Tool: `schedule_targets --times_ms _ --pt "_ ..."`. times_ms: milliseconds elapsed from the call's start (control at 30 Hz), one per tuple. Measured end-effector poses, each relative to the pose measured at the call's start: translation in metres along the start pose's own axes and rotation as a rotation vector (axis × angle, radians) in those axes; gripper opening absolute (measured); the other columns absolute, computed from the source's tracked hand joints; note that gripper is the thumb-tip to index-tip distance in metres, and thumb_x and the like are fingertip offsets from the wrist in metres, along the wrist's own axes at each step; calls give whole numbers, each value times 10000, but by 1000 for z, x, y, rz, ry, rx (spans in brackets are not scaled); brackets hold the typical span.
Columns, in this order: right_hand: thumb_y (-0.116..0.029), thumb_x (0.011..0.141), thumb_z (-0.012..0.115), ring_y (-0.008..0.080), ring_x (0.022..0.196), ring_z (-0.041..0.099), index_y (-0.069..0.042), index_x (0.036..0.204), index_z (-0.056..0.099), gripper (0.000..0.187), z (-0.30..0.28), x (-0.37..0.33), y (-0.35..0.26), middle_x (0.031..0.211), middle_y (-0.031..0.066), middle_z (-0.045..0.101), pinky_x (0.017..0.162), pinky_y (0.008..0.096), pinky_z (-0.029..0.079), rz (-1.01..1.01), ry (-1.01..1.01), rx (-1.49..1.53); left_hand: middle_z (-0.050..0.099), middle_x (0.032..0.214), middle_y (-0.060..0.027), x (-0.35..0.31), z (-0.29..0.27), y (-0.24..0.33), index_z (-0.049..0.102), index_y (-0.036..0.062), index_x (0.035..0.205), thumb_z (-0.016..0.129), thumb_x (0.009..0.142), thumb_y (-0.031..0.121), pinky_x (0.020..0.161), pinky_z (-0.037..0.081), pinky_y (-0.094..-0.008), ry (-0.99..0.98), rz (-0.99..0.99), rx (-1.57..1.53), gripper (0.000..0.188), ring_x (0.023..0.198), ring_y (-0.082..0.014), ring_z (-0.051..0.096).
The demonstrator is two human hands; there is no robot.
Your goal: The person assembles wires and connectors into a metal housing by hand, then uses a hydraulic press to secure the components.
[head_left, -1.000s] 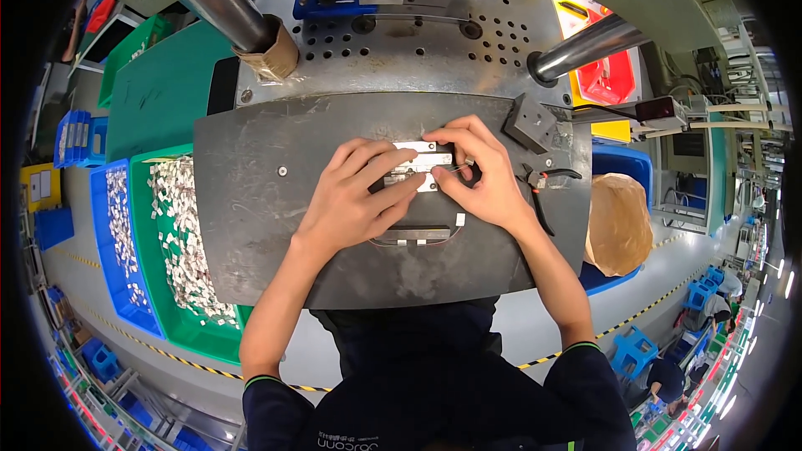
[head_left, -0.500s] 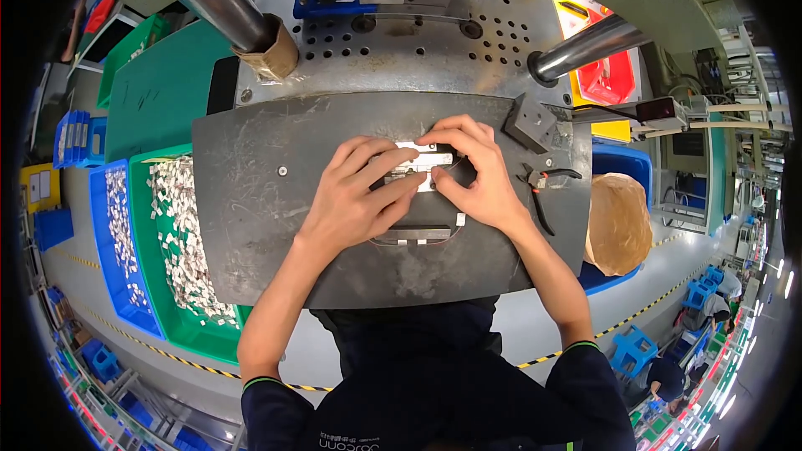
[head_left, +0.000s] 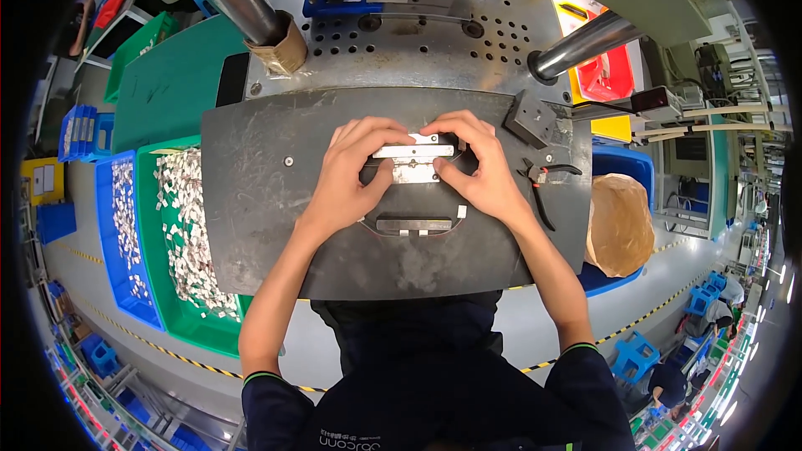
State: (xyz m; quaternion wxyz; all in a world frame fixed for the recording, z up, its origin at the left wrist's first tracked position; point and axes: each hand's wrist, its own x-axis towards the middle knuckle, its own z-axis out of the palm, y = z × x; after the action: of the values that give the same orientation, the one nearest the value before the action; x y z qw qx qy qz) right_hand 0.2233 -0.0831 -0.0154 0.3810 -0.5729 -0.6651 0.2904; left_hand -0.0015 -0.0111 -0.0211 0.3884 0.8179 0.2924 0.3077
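Note:
A silver metal fixture [head_left: 415,174] lies on the dark work plate [head_left: 251,234], with a narrow silver bar [head_left: 413,151] across it. My left hand [head_left: 351,171] curls round the left end of the fixture, index finger at its upper edge and thumb lower down. My right hand [head_left: 483,167] grips the right end in the same way, its thumb on the plate's side. Thin dark wire shows beside the fingers; the fingers partly hide the ends. Nearer me rests a dark grey bar [head_left: 413,224] with thin wires and small white connectors.
Cutting pliers [head_left: 541,188] and a dark metal block [head_left: 530,119] lie to the right. Press columns [head_left: 585,43] rise behind. On the left, a green bin [head_left: 180,267] and a blue bin [head_left: 125,242] hold small white pieces. A paper-lined blue bin [head_left: 618,225] stands right.
My left hand has drawn back leftward from over the fixture, uncovering more of it and the silver bar. My right hand has barely moved. The view has shifted slightly.

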Motion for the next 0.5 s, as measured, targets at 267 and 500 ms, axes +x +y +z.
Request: schedule_targets --times_ms 267,500 --pt "21 810 758 215 1075 674 -46 1094 784 294 -8 8 9 1166 60 718 919 335 507 -41 -78 190 719 1199 -116 6 -12 6 734 17 1128 729 847 -2 976 509 -387 -20 -82 -150 282 1121 -325 679" --pt "-71 861 805 323 979 700 -9 995 757 155 2 14 -17 1050 131 745 971 418 488 -118 -85 -154 773 1125 -157 16 -17 16 792 -4 1050 820 843 52 862 578 -383 -98 -72 54 217 967 -327 740"
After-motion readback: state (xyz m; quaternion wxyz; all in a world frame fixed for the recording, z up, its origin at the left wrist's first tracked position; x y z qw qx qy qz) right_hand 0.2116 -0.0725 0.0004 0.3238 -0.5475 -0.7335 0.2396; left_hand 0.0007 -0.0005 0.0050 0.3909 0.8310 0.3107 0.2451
